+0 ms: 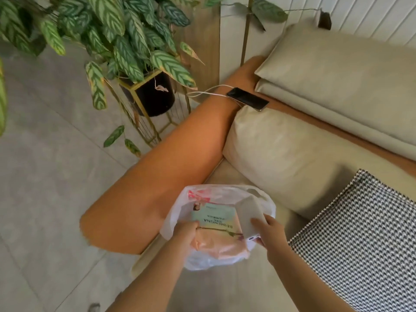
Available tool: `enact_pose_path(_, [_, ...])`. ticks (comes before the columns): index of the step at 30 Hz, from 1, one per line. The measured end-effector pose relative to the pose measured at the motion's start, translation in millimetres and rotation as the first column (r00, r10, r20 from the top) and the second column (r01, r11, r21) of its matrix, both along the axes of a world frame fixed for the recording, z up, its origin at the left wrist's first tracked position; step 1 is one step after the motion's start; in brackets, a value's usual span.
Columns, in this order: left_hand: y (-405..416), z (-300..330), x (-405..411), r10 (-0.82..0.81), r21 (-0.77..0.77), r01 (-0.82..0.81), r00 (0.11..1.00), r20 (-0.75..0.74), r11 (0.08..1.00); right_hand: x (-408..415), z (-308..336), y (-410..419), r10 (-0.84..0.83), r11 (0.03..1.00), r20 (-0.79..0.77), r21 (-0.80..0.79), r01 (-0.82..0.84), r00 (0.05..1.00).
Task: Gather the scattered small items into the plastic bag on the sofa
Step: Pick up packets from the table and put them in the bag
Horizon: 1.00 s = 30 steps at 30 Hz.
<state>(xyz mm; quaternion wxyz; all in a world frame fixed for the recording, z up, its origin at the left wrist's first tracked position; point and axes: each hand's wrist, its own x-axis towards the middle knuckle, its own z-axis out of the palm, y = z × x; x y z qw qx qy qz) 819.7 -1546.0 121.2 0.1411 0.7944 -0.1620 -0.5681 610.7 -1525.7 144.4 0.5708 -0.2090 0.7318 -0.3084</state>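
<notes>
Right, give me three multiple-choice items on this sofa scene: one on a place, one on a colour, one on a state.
1. Where does the phone lie?
A. on the floor
B. on the sofa arm
C. inside the plastic bag

2. What colour is the sofa arm?
A. orange
B. blue
C. black

3. What is the right hand doing?
A. hanging idle
B. resting on the patterned cushion
C. gripping a white box at the bag's mouth

Answers: 1 B, it rests on the arm with a cable plugged in; 2 A, plainly orange; 3 C, its fingers curl round the box.
</notes>
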Motion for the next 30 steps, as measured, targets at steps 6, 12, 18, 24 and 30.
enact_pose_path(6, [-8, -32, -7, -0.068, 0.191, 0.054, 0.996, 0.065, 0.980, 13, -44, -16, 0.170, 0.978, -0.090, 0.135, -0.157, 0.981])
enact_pose_path(12, [-38, -74, -16, 0.106, 0.030, -0.105, 0.994, -0.010, 0.994, 27, -77, -42, 0.206, 0.955, -0.083, 0.236, -0.182, 0.975])
enact_pose_path(18, [-35, -97, -14, 0.100, 0.094, -0.100, 0.995, -0.005, 0.991, 39, -101, -52, 0.187, 0.945, -0.022, 0.277, -0.174, 0.982])
enact_pose_path(24, [-26, -118, -2, 0.157, -0.026, -0.156, 0.987, 0.041, 0.987, 46, -130, -53, 0.125, 0.964, -0.057, 0.242, -0.108, 0.990])
enact_pose_path(30, [-25, -115, -6, -0.018, -0.041, 0.020, 0.999, 0.048, 0.999, 49, -138, -45, 0.215, 0.938, -0.100, 0.299, -0.176, 0.972])
